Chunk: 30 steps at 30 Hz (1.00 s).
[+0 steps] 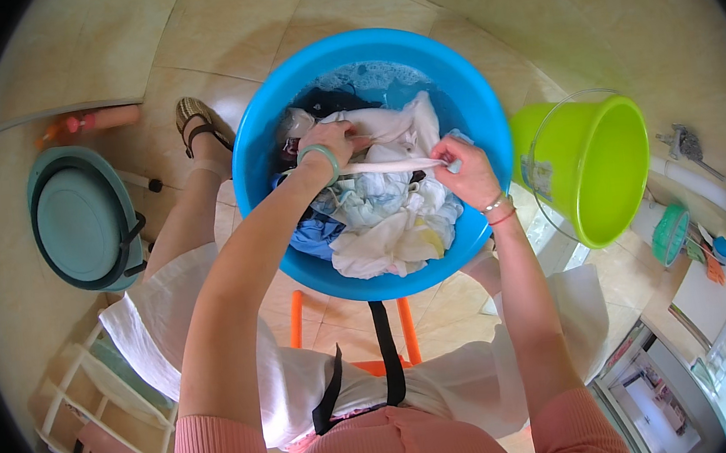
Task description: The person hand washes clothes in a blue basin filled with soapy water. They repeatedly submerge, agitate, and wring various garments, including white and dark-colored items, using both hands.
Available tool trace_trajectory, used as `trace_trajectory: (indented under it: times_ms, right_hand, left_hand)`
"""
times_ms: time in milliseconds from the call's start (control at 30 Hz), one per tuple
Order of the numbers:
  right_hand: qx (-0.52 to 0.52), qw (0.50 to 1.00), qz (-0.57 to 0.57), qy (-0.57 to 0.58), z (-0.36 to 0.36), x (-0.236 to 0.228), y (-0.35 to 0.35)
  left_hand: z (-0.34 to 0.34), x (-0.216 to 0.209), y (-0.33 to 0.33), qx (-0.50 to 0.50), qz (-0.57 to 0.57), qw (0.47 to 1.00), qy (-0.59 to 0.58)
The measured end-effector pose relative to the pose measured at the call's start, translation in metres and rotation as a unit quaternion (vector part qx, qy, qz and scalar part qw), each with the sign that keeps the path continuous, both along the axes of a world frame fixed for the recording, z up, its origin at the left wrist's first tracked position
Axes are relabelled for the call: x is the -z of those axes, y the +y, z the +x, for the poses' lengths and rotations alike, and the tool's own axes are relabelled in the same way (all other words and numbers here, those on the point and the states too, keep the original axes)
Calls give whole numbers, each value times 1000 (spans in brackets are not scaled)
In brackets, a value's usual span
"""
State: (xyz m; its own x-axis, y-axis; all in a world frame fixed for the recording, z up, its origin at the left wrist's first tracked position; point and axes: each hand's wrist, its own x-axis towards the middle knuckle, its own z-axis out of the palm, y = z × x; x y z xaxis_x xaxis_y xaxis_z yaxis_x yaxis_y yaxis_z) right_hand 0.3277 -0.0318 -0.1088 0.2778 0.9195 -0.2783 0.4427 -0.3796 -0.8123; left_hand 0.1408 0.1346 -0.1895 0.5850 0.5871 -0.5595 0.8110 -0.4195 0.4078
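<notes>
A round blue basin (270, 262) holds soapy water (370, 77) and a heap of wet laundry. Over the heap, a narrow strip of a white garment (396, 166) is pulled taut between my two hands. My left hand (333, 142), with a pale green bangle at its wrist, is closed on the white cloth. To the right, the fingers of my right hand (469, 171) pinch the strip's other end. Beneath lie more white clothes (382, 242), a blue garment (317, 235) at the left and dark cloth (333, 101) at the back.
At the right, a lime-green bucket (611, 172) is tipped toward me beside the basin. A grey-green folding basin (79, 223) stands at far left, near a pink bottle (103, 119). A white rack (102, 417) is at lower left; orange stool legs (408, 331) show below.
</notes>
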Motion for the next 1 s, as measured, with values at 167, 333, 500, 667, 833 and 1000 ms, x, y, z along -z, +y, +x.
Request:
trace_trajectory:
  times_ms: [167, 333, 500, 667, 833, 1000]
  right_hand:
    - [61, 954, -256, -145, 24, 19, -35]
    - [110, 900, -304, -293, 5, 30, 9]
    - [141, 923, -257, -250, 31, 76, 7]
    - [409, 834, -5, 371, 45, 89, -6]
    - [433, 856, 18, 281, 53, 115, 2]
    - [277, 958, -38, -70, 39, 122, 16]
  left_hand:
    - [18, -16, -6, 45, -13, 998, -28]
    - [13, -10, 7, -133, -17, 944, -303]
    - [20, -25, 34, -223, -13, 888, -402]
    - [-2, 15, 63, -367, -153, 842, -365]
    - [-11, 12, 51, -116, -102, 967, -200]
    - [-6, 4, 58, -183, -142, 956, -179]
